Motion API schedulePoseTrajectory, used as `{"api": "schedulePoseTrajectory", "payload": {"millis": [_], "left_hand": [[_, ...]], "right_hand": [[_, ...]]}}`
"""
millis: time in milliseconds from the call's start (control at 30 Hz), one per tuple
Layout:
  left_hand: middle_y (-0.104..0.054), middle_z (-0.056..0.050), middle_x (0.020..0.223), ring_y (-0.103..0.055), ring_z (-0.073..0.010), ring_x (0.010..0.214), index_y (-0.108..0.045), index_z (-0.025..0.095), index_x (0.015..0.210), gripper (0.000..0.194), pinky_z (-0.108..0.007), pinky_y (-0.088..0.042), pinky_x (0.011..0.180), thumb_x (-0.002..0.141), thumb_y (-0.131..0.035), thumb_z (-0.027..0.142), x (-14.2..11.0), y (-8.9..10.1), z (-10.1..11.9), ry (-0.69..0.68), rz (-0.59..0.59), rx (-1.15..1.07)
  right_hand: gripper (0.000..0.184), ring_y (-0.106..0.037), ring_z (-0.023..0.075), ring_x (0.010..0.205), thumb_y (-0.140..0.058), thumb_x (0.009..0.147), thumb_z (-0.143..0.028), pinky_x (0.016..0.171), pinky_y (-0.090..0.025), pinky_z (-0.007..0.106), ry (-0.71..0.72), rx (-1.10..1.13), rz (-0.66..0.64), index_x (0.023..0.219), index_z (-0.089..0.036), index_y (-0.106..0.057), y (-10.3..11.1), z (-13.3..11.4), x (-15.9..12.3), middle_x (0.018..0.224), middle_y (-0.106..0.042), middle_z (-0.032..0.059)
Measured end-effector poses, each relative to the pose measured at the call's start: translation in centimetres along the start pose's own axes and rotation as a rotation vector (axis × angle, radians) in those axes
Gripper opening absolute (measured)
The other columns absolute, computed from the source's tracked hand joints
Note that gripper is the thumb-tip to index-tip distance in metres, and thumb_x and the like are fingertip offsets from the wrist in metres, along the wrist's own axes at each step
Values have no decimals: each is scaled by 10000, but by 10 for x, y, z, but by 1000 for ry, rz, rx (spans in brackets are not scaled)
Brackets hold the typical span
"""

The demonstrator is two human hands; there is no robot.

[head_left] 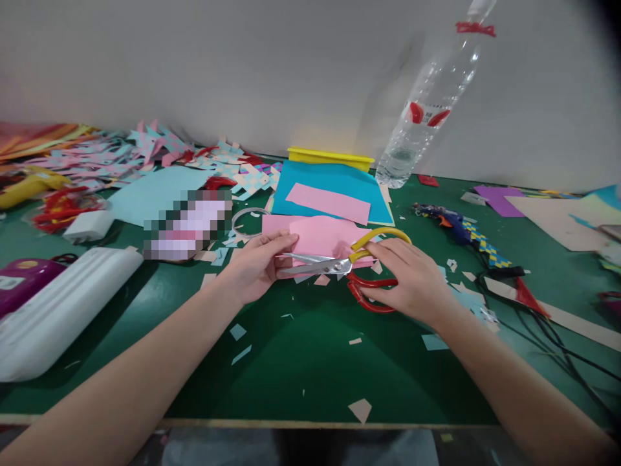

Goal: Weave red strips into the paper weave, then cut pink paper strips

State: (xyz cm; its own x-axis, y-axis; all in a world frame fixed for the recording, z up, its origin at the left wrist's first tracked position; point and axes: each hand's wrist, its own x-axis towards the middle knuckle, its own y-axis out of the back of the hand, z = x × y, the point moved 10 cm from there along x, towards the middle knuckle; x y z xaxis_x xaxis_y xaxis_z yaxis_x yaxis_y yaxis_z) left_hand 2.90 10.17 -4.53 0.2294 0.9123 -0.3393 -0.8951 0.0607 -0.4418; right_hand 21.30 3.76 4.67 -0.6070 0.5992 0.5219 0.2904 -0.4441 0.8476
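Pinches pink paper (317,234) between thumb and fingers of left hand (259,265), over green table (310,362), just in front of blue sheet (330,175). Grips scissors (341,266) by yellow and red handles in right hand (412,278), holding blades along paper's near edge, close to left hand.

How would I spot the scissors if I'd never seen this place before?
Find the green table, then the pink paper near its middle, pinched by the left hand. The scissors are in the right hand, metal blades toward the left. Unlike the plain pink paper beside them, they have one yellow handle and one red handle.
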Motion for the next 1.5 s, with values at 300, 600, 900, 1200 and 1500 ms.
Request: {"api": "schedulePoseTrajectory", "payload": {"millis": [300,600,900,1200,1500], "left_hand": [[-611,9,706,-651,-143,590,-630,159,784,133,-309,-604,597,724,-741,201,2,3,-3,12,-7,32],[-601,7,708,-655,-157,642,-618,154,769,147,-337,-610,627,716,-744,207,2,3,-3,12,-11,42],[-628,-4,728,-649,-152,615,-615,162,774,121,-315,-608,559,736,-717,213,1,3,-2,26,27,63],[-583,20,650,-585,-79,515,-626,153,758,138,-219,-588,559,717,-751,195,3,7,1,5,27,16],[-632,2,711,-598,-132,559,-536,228,1208,494,-252,-522,566,740,-693,252,-2,12,24,-195,100,581]], "right_hand": [[512,-609,292,1030,-629,797,-425,836,-535,427,10,16,-17,1195,-116,-536,-2,3,-2,1101,-644,161],[486,-622,285,1015,-611,817,-422,814,-542,422,24,-23,-13,1203,-136,-538,-1,3,-2,1094,-658,146],[381,-639,266,982,-605,836,-351,809,-547,393,41,-40,3,1142,-126,-570,0,2,-4,1059,-674,140],[380,-641,264,937,-618,782,-329,733,-569,391,-317,246,79,1132,-195,-549,5,33,-4,1094,-640,124],[378,-649,246,831,-618,761,-332,708,-561,390,-558,249,176,1108,-201,-544,4,85,-22,949,-635,78]]}}
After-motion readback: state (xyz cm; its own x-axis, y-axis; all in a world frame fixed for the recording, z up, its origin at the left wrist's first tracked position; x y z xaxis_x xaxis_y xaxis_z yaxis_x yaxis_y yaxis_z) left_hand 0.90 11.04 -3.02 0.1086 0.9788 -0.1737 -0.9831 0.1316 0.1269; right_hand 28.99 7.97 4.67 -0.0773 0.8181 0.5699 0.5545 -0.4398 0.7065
